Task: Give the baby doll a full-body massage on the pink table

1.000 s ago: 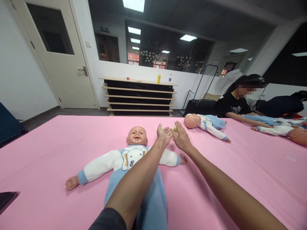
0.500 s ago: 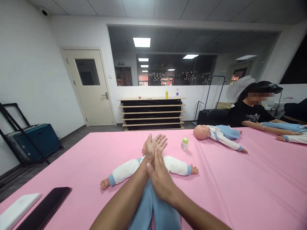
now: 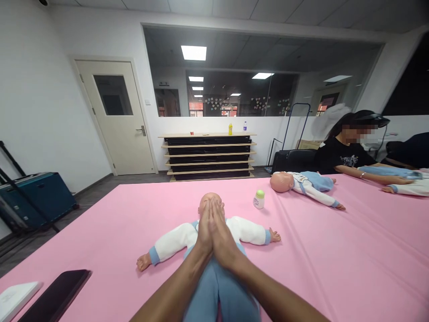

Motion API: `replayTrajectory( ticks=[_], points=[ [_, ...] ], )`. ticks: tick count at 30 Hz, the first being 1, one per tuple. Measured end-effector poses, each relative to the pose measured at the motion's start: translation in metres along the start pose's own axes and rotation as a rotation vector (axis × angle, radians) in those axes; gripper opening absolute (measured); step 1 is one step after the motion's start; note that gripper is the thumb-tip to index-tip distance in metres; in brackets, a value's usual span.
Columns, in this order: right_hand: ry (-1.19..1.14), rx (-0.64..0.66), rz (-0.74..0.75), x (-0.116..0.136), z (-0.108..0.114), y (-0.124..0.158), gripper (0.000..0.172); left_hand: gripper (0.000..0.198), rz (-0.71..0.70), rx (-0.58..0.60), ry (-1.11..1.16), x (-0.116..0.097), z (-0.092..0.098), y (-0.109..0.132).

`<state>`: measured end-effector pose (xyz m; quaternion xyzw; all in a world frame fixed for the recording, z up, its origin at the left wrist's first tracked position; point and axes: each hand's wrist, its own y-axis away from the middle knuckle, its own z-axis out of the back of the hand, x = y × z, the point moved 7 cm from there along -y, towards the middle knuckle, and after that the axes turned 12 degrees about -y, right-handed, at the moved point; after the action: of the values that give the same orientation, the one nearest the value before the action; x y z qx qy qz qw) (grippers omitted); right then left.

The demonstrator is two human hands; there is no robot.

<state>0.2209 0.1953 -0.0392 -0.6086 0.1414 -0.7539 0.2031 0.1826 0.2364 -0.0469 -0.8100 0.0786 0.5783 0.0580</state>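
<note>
My left hand (image 3: pixel 204 229) and my right hand (image 3: pixel 222 237) are pressed palm to palm, fingers stretched out and pointing away from me. Neither one holds an object. Beneath them a baby doll (image 3: pixel 172 243) lies on its back on a pink-covered table (image 3: pixel 110 223), arms spread wide. It wears a white top with blue cuffs and blue trousers. My hands hide its chest and the lower part of its face; whether they touch it I cannot tell. Just beyond its right-side arm in view stands a small white jar (image 3: pixel 258 202) with a green lid.
A second doll (image 3: pixel 310 184) lies at the far right of the table. Behind it a person in black (image 3: pixel 345 154) handles another doll (image 3: pixel 410 188). A dark phone (image 3: pixel 55 295) and a white flat box (image 3: pixel 18 298) lie at the near left. A blue suitcase (image 3: pixel 40 197) stands on the floor.
My left hand, earlier palm up with fingers spread and reaching past the right, has drawn back and turned to meet the right palm. More of the doll's head shows. The view has shifted slightly.
</note>
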Motion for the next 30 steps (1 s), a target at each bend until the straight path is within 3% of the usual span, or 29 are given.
replayTrajectory(
  ticks=[3,6,9,13,17,23,26,30],
  points=[
    [-0.203,-0.250,-0.136,-0.036,0.039,-0.038,0.064,0.060,-0.161,-0.037,0.023,-0.013,0.014,-0.002],
    [-0.214,-0.441,-0.146,-0.062,0.065,-0.057,0.059,0.044,-0.308,-0.211,-0.090,-0.025,0.048,-0.013],
    [-0.176,-0.473,-0.096,-0.074,0.064,-0.063,0.048,0.036,-0.340,-0.388,-0.248,-0.025,0.081,-0.029],
    [-0.105,-0.464,-0.071,-0.085,0.050,-0.073,0.040,0.027,-0.422,-0.460,-0.634,-0.018,0.092,-0.049],
    [0.007,-0.456,-0.107,-0.105,0.043,-0.089,0.043,0.036,-0.453,-0.411,-0.882,-0.001,0.090,-0.071],
    [-0.119,-0.268,-0.230,-0.152,0.025,-0.098,0.062,0.050,-0.287,-0.176,-0.857,0.034,0.096,-0.099],
    [-0.282,-0.264,-0.270,-0.172,0.024,-0.099,0.066,0.046,-0.294,-0.188,-0.798,0.036,0.102,-0.106],
    [-0.396,-0.278,-0.299,-0.182,0.029,-0.101,0.057,0.041,-0.281,-0.215,-0.792,0.034,0.109,-0.123]
  ],
)
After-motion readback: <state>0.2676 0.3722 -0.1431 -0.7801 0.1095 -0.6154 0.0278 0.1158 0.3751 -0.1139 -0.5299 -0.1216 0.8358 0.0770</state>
